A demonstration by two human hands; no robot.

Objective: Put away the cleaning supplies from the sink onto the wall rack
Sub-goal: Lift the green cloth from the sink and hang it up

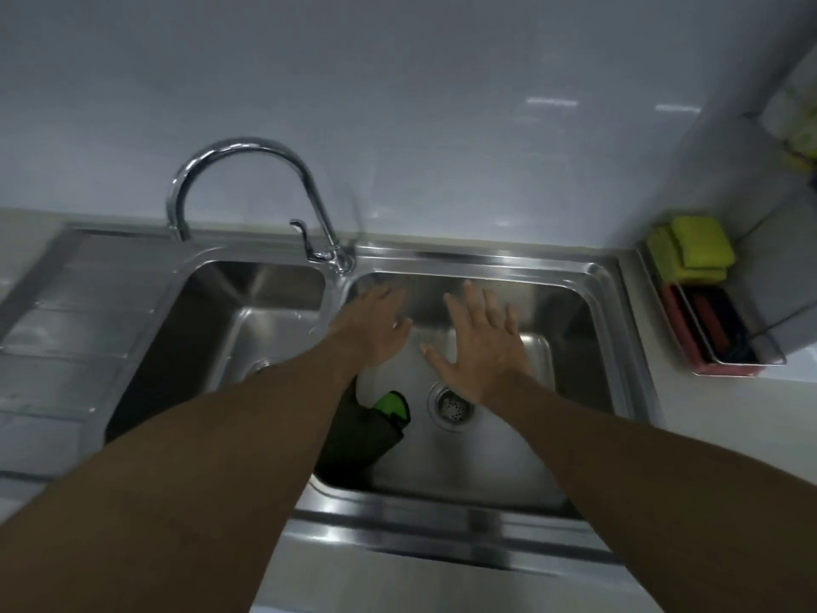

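Note:
Both my hands hover flat over the right basin of a steel double sink (592,294). My left hand (380,327) is open, palm down, near the basin's back left corner. Beside it, my right hand (479,342) spreads its fingers above the drain (451,404). A green and dark scrubbing item (376,429) lies on the basin floor at the front left, partly hidden under my left forearm. On the right wall hangs a wire rack (734,342) with yellow-green sponges (692,250) at its far end and dark red and black items inside.
A curved chrome tap (247,152) rises behind the divider between the two basins. The left basin (247,320) holds nothing visible. A ribbed drainboard (66,329) lies far left. A white tiled wall stands behind, with a countertop strip on the right.

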